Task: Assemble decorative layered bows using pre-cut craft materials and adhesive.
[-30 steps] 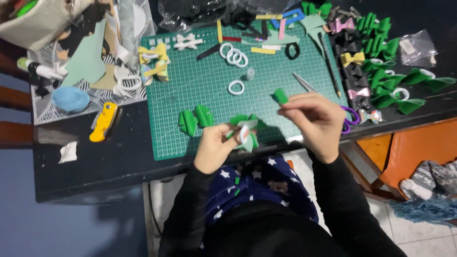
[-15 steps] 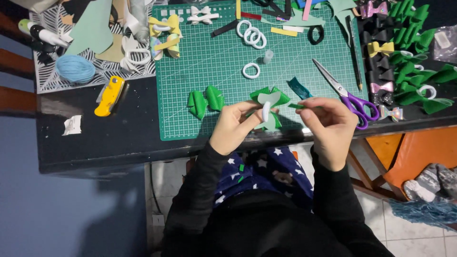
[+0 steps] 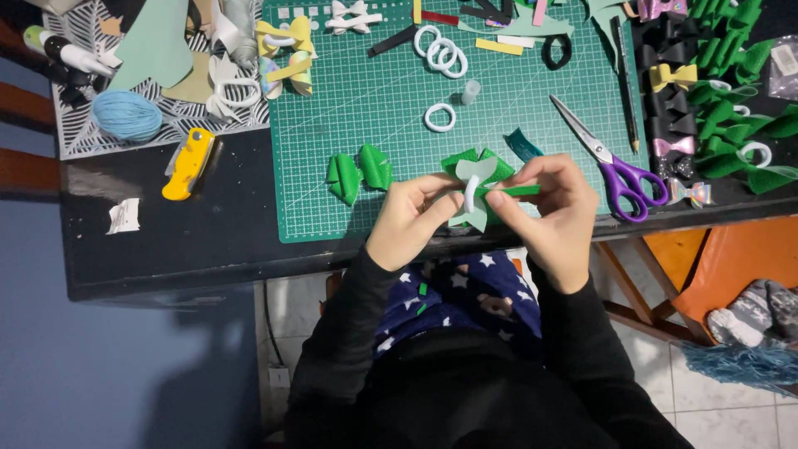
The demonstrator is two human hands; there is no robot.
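Note:
Both hands meet over the near edge of the green cutting mat (image 3: 391, 125). My left hand (image 3: 407, 220) pinches a layered bow (image 3: 475, 173) of green and pale grey-green foam, with a white loop around its middle. My right hand (image 3: 553, 212) grips the same bow from the right and also pinches a thin green strip (image 3: 519, 190) that sticks out sideways. A finished green bow (image 3: 359, 172) lies on the mat just left of my hands. A teal scrap (image 3: 524, 143) lies behind my right hand.
Purple-handled scissors (image 3: 611, 162) lie right of my hands. White rings (image 3: 440, 58), foam strips and several bows crowd the mat's far side. Green, black and pink bows (image 3: 723, 91) pile up at right. A yellow utility knife (image 3: 189, 163) and blue yarn ball (image 3: 126, 115) sit left.
My hands have come together on the bow and moved a little toward the table. The right hand's green strip now lies level beside the bow's white loop.

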